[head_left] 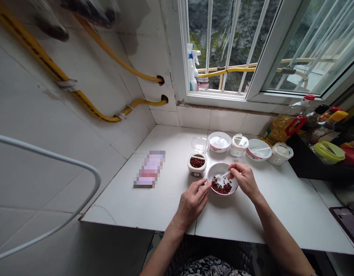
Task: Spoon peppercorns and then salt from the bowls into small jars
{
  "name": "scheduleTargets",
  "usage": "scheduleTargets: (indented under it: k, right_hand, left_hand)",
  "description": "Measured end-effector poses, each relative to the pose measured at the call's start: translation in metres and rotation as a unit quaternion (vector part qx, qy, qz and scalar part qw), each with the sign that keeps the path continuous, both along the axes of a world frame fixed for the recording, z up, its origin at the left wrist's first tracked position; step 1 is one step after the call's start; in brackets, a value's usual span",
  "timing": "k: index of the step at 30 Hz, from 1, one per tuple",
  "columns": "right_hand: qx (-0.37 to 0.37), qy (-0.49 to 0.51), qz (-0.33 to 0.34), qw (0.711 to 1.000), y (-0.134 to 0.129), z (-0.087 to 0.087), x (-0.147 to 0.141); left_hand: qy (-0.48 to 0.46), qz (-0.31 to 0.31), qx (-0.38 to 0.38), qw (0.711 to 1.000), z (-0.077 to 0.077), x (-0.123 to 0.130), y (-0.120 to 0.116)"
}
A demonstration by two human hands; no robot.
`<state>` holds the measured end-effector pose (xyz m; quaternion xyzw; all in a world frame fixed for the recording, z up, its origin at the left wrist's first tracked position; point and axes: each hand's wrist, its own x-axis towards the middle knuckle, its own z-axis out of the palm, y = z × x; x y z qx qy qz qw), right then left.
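A white bowl [234,188] with a pinkish-red rim stands on the counter, dark red-brown peppercorn-like grains [222,188] gathered in its near part. My right hand [243,179] pinches the handle of a small white plastic spoon [223,175], whose scoop end is down inside the bowl. At the bowl's left side, my left hand [192,201] steadies the rim with its fingers. Just beyond that hand sits a seasoning jar [196,172] full of the same grains, its clear lid [200,144] raised at the back.
Behind stand a flowered bowl of white powder [219,142], a lidded jar [239,145], another bowl with a white spoon [259,149] and a second jar [280,153]. An oil bottle [289,120] is at right. A blurred rectangular item [149,169] lies left.
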<state>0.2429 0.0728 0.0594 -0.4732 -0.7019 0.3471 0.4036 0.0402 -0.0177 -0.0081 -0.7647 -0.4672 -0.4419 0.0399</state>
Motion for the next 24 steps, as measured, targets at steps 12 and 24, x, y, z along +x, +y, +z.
scheduleTargets:
  k: [12,24]
  right_hand:
    - [0.078,-0.057,0.004,0.995,-0.0007,-0.005,-0.0047]
    - [-0.055,0.124,-0.018,0.991,0.0043,-0.0008,-0.0043]
  left_hand:
    - [0.001,-0.001,0.003,1.0,-0.0006,0.0002,0.0003]
    - [0.0,0.0,-0.008,1.0,-0.0007,0.0001,-0.0001]
